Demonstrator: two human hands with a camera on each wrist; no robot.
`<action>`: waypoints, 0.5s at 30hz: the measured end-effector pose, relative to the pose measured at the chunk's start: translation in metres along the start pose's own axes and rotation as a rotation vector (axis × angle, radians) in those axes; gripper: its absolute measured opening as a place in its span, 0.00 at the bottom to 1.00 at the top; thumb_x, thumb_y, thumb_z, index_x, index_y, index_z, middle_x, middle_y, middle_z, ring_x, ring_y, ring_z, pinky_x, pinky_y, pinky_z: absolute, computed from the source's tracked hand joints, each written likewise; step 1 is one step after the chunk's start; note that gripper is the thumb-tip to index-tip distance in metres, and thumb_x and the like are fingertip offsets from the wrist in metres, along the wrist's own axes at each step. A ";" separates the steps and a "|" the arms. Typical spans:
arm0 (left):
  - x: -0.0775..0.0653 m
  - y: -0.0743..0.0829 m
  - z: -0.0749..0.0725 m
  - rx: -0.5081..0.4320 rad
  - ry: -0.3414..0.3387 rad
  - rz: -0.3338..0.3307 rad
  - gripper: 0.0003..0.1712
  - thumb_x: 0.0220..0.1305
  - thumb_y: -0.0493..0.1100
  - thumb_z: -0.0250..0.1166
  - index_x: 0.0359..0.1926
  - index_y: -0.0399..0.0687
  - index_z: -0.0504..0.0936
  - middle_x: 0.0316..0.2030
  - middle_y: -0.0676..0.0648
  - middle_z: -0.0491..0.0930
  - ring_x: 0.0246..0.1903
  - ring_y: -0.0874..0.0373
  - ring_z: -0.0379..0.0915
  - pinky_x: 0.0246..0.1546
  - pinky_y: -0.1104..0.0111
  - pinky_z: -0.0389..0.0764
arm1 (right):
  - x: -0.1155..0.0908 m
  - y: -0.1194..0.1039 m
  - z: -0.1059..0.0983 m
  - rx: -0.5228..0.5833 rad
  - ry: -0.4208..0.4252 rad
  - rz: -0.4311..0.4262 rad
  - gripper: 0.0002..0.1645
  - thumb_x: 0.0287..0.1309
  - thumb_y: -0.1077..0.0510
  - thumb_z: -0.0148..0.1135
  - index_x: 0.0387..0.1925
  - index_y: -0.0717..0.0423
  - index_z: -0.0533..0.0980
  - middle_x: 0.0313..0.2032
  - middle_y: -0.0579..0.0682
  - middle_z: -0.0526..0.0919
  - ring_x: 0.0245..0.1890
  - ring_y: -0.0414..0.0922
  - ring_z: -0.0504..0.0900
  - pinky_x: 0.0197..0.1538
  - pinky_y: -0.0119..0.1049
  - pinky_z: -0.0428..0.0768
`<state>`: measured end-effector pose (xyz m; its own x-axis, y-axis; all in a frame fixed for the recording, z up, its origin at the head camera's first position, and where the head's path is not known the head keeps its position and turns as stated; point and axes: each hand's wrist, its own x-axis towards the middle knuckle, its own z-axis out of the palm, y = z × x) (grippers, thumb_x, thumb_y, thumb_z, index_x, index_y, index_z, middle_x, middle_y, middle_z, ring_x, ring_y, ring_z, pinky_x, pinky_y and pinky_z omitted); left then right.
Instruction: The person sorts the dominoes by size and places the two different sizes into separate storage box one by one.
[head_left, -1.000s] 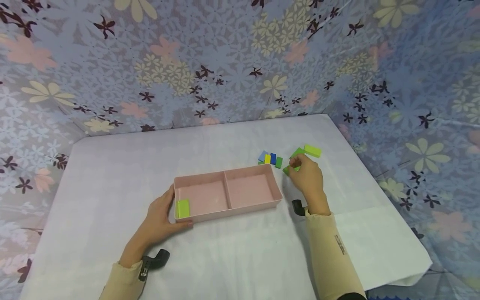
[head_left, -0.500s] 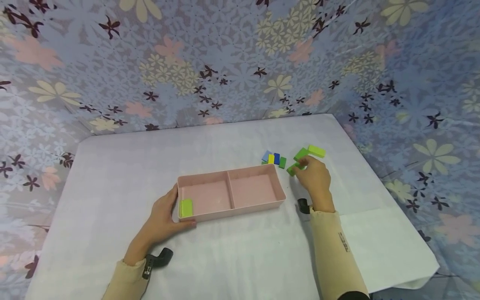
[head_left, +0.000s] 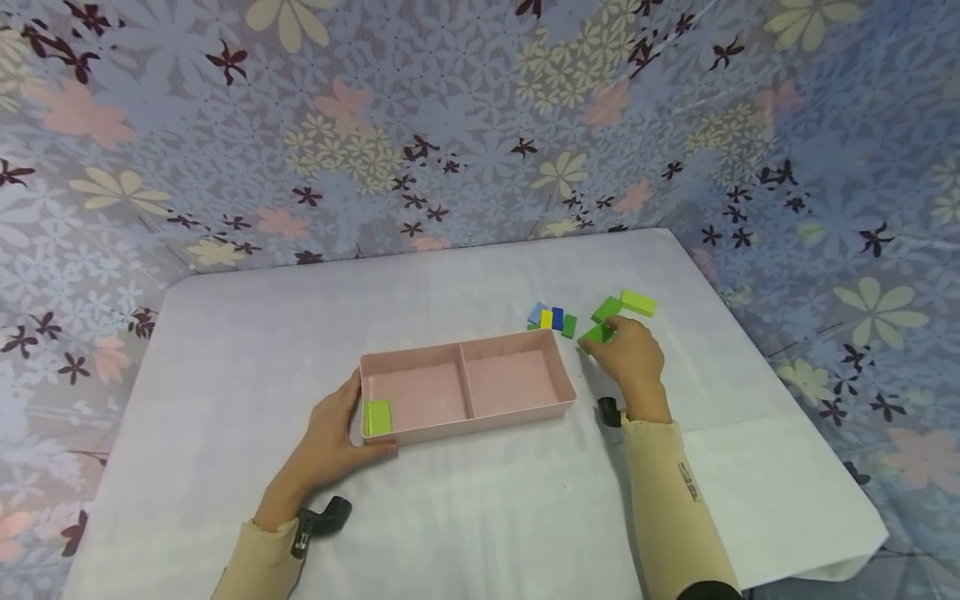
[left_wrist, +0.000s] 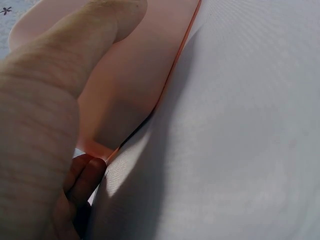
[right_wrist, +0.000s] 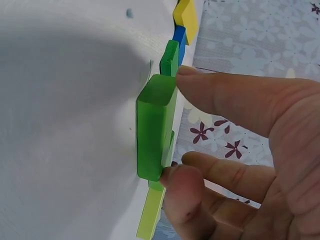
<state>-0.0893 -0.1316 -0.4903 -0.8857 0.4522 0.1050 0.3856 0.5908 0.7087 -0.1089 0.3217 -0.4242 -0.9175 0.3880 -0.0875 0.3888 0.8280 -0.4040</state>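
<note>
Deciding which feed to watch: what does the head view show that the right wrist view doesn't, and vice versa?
Only the head view: the left hand holding the pink box, the lime block inside, and the light blue block.
Only the right wrist view: the palm side of the right hand and the full length of the gripped green block.
Both: that hand and block, the yellow block, the dark blue block and the white cloth.

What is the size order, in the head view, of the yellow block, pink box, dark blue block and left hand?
1. Pink box
2. Left hand
3. Yellow block and dark blue block: too alike to rank
</note>
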 end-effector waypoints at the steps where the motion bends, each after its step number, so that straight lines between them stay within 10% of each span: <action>1: 0.000 0.000 0.000 0.000 -0.001 0.002 0.74 0.46 0.66 0.79 0.81 0.49 0.41 0.79 0.43 0.52 0.75 0.40 0.51 0.72 0.40 0.55 | 0.000 0.000 0.001 -0.003 -0.003 0.002 0.42 0.57 0.42 0.70 0.64 0.65 0.73 0.56 0.65 0.81 0.50 0.62 0.81 0.48 0.58 0.81; 15: 0.001 -0.002 -0.001 0.023 -0.010 -0.007 0.75 0.46 0.68 0.78 0.81 0.50 0.40 0.78 0.43 0.52 0.75 0.41 0.51 0.72 0.41 0.56 | 0.000 0.000 0.003 0.002 0.015 0.004 0.34 0.55 0.45 0.73 0.58 0.62 0.79 0.55 0.64 0.81 0.41 0.57 0.82 0.34 0.47 0.81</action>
<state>-0.0910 -0.1326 -0.4910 -0.8858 0.4546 0.0932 0.3856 0.6093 0.6929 -0.1093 0.3209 -0.4270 -0.9147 0.3969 -0.0756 0.3919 0.8256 -0.4059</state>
